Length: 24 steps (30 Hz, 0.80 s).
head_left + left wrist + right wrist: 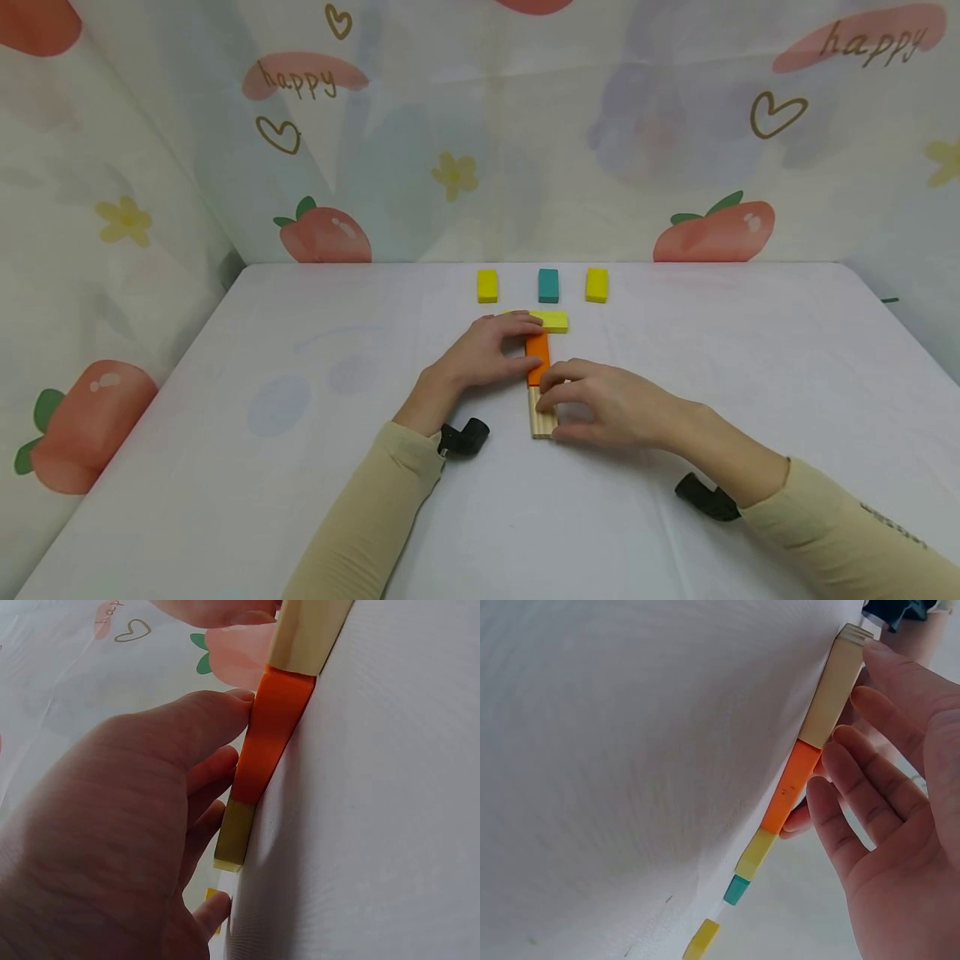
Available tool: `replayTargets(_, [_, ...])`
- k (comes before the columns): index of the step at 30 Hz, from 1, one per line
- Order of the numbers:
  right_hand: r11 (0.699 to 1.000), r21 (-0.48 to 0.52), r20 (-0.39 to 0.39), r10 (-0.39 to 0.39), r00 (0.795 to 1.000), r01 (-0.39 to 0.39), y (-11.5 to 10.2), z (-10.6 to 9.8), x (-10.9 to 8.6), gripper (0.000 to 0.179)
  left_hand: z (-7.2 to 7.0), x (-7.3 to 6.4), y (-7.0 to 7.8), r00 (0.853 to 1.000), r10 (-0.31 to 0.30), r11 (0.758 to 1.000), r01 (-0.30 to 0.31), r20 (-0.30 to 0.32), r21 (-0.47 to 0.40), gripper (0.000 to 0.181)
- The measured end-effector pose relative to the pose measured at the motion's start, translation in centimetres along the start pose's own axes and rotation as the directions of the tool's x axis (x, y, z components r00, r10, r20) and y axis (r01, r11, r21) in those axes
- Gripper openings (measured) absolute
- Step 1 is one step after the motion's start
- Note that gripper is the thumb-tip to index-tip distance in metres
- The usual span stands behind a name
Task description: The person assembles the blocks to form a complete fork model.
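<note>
A plain wooden block (542, 423), marked with lines along its length, lies end to end with an orange block (537, 346) on the white table. At the orange block's far end a yellow block (553, 322) lies crosswise, partly covered by fingers. My left hand (483, 350) is on the left, its thumb touching the orange block and its other fingers reaching over the yellow one. On the right, my right hand (611, 406) has its thumb at the wooden block's near end. Its loosely bent fingers are over the wooden and orange blocks.
Farther back stand a yellow block (487, 286), a teal block (548, 286) and another yellow block (597, 285), spaced apart in a row. A patterned cloth (525, 125) rises behind the table's far edge. Black wrist cameras jut from both sleeves.
</note>
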State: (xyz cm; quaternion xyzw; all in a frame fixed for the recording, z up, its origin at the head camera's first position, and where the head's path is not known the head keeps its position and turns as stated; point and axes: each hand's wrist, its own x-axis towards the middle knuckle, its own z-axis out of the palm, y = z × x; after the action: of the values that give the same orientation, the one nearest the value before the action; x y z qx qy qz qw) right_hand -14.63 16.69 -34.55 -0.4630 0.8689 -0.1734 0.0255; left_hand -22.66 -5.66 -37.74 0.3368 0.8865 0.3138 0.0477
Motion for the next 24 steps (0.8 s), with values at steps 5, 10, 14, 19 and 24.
replayTargets(5, [1.0,0.0,0.001,0.003,1.0,-0.003,0.03,0.03,0.01,0.023,0.1,0.0,-0.08,1.0,0.0,1.0,0.0,-0.001,-0.003,0.045])
replayTargets(10, [1.0,-0.003,-0.005,-0.002,1.0,0.002,0.06,0.08,0.01,0.023,0.15,0.0,-0.1,1.0,-0.006,1.0,0.006,-0.002,0.0,0.045])
replayTargets(14, [1.0,-0.006,-0.009,-0.005,1.0,0.005,0.08,0.1,0.03,0.022,0.11,0.0,-0.07,1.0,-0.007,1.0,0.007,-0.001,0.001,0.045])
replayTargets(19, [1.0,-0.007,-0.009,-0.002,1.0,0.002,0.09,0.07,0.02,0.022,0.02,0.0,0.01,1.0,-0.006,1.0,0.006,-0.001,-0.007,0.045])
replayTargets(24, [1.0,-0.001,-0.003,0.006,1.0,-0.006,0.1,0.02,0.04,0.022,0.03,-0.01,-0.01,1.0,-0.003,1.0,0.003,-0.001,-0.004,0.045])
